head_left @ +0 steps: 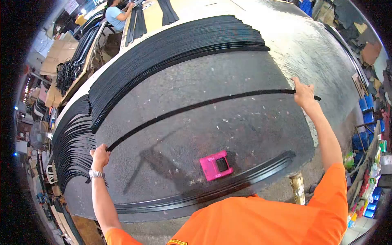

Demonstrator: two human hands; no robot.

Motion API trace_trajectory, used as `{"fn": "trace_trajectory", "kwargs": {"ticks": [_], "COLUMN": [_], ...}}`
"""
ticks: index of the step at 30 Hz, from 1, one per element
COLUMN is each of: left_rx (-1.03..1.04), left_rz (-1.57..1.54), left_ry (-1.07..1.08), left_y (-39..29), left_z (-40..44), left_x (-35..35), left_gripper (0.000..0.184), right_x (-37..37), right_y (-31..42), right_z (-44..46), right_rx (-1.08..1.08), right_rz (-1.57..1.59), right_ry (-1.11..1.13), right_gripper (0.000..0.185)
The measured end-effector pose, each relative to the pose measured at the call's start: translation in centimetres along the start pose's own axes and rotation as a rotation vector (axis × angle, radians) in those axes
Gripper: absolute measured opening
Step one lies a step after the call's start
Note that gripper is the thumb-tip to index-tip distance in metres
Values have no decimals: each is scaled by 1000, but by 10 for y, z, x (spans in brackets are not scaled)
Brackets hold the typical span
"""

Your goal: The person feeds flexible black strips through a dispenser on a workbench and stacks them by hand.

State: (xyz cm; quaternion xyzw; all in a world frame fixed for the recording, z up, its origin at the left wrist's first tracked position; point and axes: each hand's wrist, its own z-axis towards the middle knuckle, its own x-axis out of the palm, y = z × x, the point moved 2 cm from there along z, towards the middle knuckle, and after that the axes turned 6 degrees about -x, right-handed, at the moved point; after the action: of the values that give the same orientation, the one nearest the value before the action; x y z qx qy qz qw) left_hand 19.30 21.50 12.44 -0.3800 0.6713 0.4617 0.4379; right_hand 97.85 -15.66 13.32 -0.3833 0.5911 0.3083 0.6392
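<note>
A long black strap [196,103] stretches between my two hands above the dark table mat [245,124]. My left hand [100,156], with a watch at the wrist, is closed on the strap's left end. Near its other end my right hand [304,94] grips it, and a short tip sticks out to the right past the fingers. Beyond the strap lies a broad row of black straps [175,49] packed side by side. Closer to me, a pink holder [210,166] with a black block in it rests on the mat.
Several black strips [196,196] lie along the table's near edge. Loose strap ends [73,143] fan out over the left side. A person in a blue shirt [115,16] is at a far table. Blue containers [367,110] stand to the right.
</note>
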Motion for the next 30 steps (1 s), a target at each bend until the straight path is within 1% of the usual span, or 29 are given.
{"fn": "trace_trajectory", "kwargs": {"ticks": [1,2,5,6,8,9,10,12,13,18,21,23,25,28,30], "left_rx": [-20,-38,-111,-98,-138,-144,-163,-198,-181,-72,-75,-55,-13,-51,-61], "left_rz": [-6,-10,6,-50,-41,-52,-59,-74,-95,-229,-247,-252,-260,-239,-235], "left_ry": [-20,-39,-95,-157,-215,-245,-245,-249,-281,-404,-369,-308,-340,-383,-343], "left_y": [-6,-11,-11,-4,-11,-14,-15,-19,-15,-11,-13,-15,-11,-6,-5], "left_z": [14,28,78,96,120,132,145,169,184,232,250,257,265,279,285], "left_x": [-1,0,17,30,37,42,46,54,67,96,96,94,98,111,115], "left_gripper": [26,26,27,27,25,25,24,23,24,27,28,30,30,26,30], "right_x": [10,22,45,46,59,66,73,82,83,100,98,95,98,101,98], "right_y": [4,7,34,45,60,63,67,72,78,89,100,105,104,107,110], "right_z": [21,41,104,122,157,173,187,211,220,252,258,260,266,271,274], "right_rx": [6,-44,-21,14,16,19,9,40,55,102,74,65,63,30,32], "right_rz": [3,28,40,20,62,76,85,77,74,65,54,66,78,86,59], "right_ry": [2,-61,-40,7,11,11,-34,-42,-45,-63,-68,-87,-111,-144,-134], "right_gripper": [69,69,68,67,67,66,66,66,66,65,66,65,65,65,65]}}
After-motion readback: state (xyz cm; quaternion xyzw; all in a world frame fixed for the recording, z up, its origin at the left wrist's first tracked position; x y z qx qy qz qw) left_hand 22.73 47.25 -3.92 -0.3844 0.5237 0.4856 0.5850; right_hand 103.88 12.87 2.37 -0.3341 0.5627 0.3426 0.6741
